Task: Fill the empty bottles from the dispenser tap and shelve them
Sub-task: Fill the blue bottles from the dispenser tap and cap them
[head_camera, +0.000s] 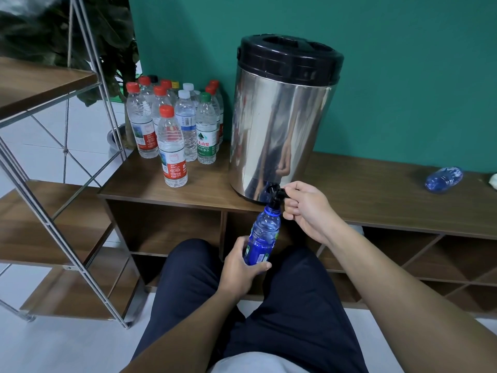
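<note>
Dark-trousered legs (242,305) of the seated person filled the lower frame, both forearms cut off by its bottom edge. Wire-framed shelving (53,211) stood at left, partly out of frame, with a blurred plant (67,30) behind it. On the table (376,189) sat the steel dispenser (279,125) with a black lid; its mirrored wall showed only distorted reflections. Beside it at left stood a cluster of capped clear bottles (174,122), the rear ones hidden by the front ones. One green label read roughly "夫山泉 … 纯净水"; the red labels' print was too small to read. A crumpled blue bottle (443,179) lay on its side at far right of the table. The left hand (239,267) was wrapped around the lower half of the blue bottle (263,235), tilted, its mouth directly under the tap (277,193); its label was unreadable. The right hand (306,208) pinched the tap lever with fingertips. Water flow could not be made out.
</note>
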A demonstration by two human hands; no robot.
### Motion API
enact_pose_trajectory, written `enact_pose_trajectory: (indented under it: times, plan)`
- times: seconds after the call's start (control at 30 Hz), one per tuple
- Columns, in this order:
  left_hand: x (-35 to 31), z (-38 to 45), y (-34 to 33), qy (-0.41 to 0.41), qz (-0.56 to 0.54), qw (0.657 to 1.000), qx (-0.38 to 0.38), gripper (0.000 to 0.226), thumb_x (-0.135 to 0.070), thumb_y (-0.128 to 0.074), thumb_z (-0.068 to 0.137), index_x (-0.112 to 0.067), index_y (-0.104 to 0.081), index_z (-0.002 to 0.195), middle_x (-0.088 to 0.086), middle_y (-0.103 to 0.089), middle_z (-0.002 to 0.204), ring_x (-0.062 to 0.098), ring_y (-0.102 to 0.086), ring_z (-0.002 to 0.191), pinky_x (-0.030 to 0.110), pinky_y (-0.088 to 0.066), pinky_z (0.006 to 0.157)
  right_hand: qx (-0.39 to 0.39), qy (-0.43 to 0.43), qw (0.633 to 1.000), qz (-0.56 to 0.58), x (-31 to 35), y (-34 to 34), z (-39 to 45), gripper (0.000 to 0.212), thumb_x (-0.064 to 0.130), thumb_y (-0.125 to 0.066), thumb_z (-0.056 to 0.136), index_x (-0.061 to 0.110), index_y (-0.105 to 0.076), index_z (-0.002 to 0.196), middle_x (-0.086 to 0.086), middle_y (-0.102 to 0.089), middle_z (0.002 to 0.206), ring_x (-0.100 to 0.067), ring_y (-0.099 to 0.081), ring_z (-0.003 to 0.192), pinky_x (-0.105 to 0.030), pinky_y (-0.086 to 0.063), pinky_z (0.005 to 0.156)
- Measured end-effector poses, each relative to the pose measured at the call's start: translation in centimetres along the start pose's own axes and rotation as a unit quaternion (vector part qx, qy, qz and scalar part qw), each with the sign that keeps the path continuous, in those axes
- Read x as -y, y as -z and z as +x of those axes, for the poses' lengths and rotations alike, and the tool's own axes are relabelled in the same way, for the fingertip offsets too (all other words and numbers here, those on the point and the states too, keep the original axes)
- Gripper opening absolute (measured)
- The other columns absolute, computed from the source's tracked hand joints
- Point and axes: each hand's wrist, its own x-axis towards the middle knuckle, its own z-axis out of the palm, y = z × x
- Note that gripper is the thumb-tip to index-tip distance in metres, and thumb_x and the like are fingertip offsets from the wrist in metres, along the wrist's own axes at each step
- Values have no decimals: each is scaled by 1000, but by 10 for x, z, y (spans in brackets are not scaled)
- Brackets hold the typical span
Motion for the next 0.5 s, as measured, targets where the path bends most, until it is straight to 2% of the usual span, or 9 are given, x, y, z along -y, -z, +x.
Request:
enact_pose_trajectory:
  times: [0.23,0.37,0.5]
  plan:
    - [2,1,2,-6,9,1000,-3,70,-11,-101,80,-27,-63,135,-9,-76,125,1,-76,105,17,-60,80,9,-4,1000,-3,1,2,0,18,11,-48,117,10,-60,103,4,-32,61,-11,-26,53,-31,-30,57]
    - [4,2,1,-10,15,1000,-7,69,-16,-102,78,-33,-63,133,-12,-76,124,5,-76,108,21,-61,87,9,-1,1000,-6,1,1,-1,17,11,-49,117,8,-60,105,4,-31,62,-11,-26,52,-30,-31,56]
    - [3,1,1,-10,9,1000,-2,66,-9,-99,81,-25,-63,134,-5,-75,124,5,-75,104,17,-60,80,8,-1,1000,-10,3,0,-1,16,11,-49,116,8,-61,106,5,-32,61,-10,-27,51,-29,-32,55]
